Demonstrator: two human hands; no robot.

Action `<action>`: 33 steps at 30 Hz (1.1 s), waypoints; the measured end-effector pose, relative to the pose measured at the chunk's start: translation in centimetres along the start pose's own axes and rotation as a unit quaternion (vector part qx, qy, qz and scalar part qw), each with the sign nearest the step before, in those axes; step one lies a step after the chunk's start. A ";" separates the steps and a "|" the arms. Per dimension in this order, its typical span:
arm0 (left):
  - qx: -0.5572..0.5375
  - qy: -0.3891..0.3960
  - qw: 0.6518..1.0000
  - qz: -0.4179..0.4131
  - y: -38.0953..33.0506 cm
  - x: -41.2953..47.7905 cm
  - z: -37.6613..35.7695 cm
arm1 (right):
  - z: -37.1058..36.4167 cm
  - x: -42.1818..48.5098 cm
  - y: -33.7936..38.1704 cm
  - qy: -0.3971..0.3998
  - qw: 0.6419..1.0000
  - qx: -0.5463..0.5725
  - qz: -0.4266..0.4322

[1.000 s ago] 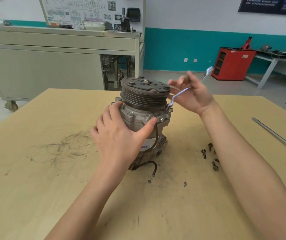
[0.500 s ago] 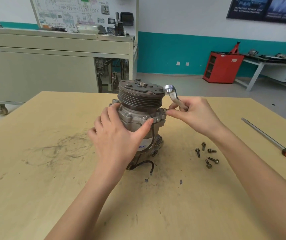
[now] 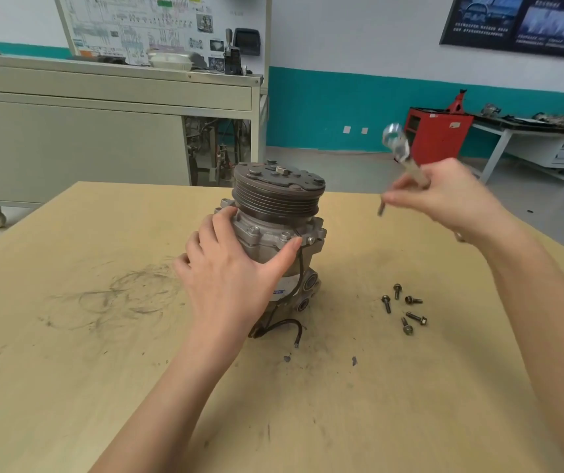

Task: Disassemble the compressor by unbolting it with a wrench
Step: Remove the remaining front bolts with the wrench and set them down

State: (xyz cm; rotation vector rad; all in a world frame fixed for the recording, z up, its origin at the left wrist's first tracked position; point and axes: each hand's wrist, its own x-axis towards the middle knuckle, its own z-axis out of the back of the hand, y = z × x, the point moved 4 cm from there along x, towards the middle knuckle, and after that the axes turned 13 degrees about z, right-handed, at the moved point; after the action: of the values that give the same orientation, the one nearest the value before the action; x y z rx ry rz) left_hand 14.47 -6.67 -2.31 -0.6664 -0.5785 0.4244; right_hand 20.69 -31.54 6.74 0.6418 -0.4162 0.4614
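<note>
A grey metal compressor point(image 3: 275, 216) with a dark ribbed pulley on top stands upright in the middle of the wooden table point(image 3: 69, 387). My left hand point(image 3: 229, 278) grips its body from the near left side, thumb against the flange. My right hand point(image 3: 444, 196) is raised to the right of the compressor, apart from it, and holds a shiny wrench point(image 3: 398, 148) whose ring end points up. A dark bolt point(image 3: 381, 208) hangs pinched in the fingertips of that same hand. Several loose bolts point(image 3: 405, 308) lie on the table at the right.
A black wire point(image 3: 289, 327) trails from the compressor's base toward me. Behind the table stands a grey wheeled cabinet point(image 3: 103, 131). A red tool cart point(image 3: 439, 134) and a workbench point(image 3: 530, 131) stand at the far right wall.
My right hand has lifted away from the compressor's flange to the right, taking the wrench and a bolt with it. My left hand stays on the compressor.
</note>
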 end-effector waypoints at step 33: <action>-0.195 0.166 0.966 0.027 2.0 2.3 1.6 | -1.6 -6.2 3.2 -0.240 0.947 0.210 -0.022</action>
State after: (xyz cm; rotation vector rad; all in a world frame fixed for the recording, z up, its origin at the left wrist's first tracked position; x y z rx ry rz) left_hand 14.87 -3.24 -1.77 -1.1090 -0.3243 0.2400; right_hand 14.25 -29.95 3.94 1.1857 -0.7744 0.3494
